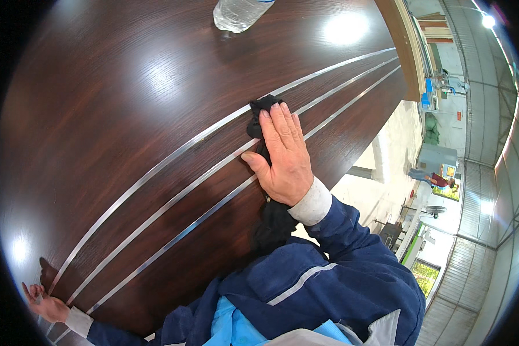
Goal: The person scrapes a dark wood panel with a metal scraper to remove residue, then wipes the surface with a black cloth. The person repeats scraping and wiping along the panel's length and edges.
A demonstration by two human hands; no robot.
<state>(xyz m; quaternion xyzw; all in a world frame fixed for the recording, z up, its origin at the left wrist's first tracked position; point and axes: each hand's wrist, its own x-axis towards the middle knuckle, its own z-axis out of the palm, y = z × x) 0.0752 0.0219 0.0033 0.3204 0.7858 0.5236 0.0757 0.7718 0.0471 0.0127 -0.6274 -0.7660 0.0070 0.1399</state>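
A dark brown wood-grain panel (pixel 127 127) fills most of the view, with three slim silver strips (pixel 184 151) running across it in curves. My right hand (pixel 285 155) lies flat over a black cloth (pixel 256 128), fingers straight and thumb out to the side, pressing it on the panel across the strips. More black cloth shows beneath the wrist, hanging toward my body. Far to the lower left, my left hand (pixel 51 307) rests by the strips' ends. Its fingers are apart and slightly bent, with nothing seen in them.
A clear plastic bottle (pixel 236 14) with water lies or stands at the top of the panel; which, I cannot tell. Stacked boards (pixel 406 52) rise at the upper right. Beyond the panel's right edge is a workshop floor (pixel 401 135), with machinery and a distant person (pixel 435 179).
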